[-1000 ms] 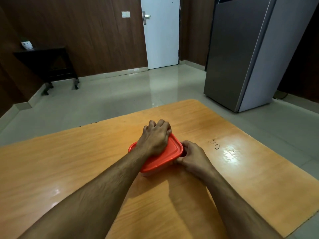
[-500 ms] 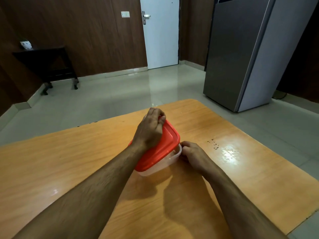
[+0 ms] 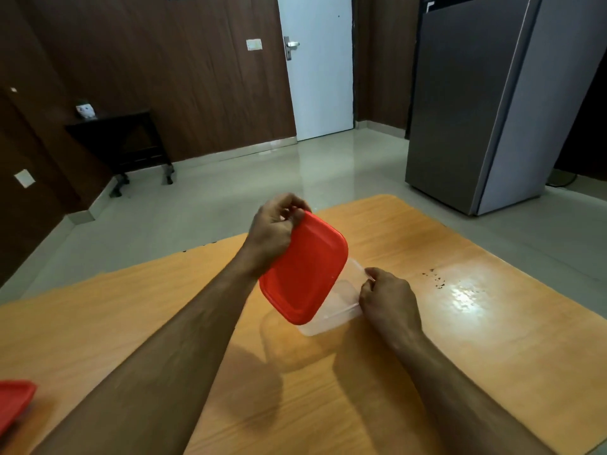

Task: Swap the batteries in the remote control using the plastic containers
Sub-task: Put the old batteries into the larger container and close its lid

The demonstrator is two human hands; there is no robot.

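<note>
My left hand [image 3: 274, 233] grips the far edge of a red lid [image 3: 307, 270] and holds it tilted up, clear of its container. Under the lid a clear plastic container [image 3: 341, 308] rests on the wooden table [image 3: 443, 323]. My right hand [image 3: 387, 297] pinches the container's right rim and holds it down. The lid hides most of the container's inside, so its contents cannot be seen. No remote control or batteries are in view.
A second red lid [image 3: 14, 405] shows at the table's lower left edge. Dark specks [image 3: 433, 279] lie on the table right of the container. Beyond the table stand a grey fridge [image 3: 486, 103], a white door [image 3: 320, 64] and a dark side table [image 3: 124, 142].
The lid was pressed flat on the container a second ago. My left hand has peeled it off and lifted it up and away, while my right hand stayed on the container's rim.
</note>
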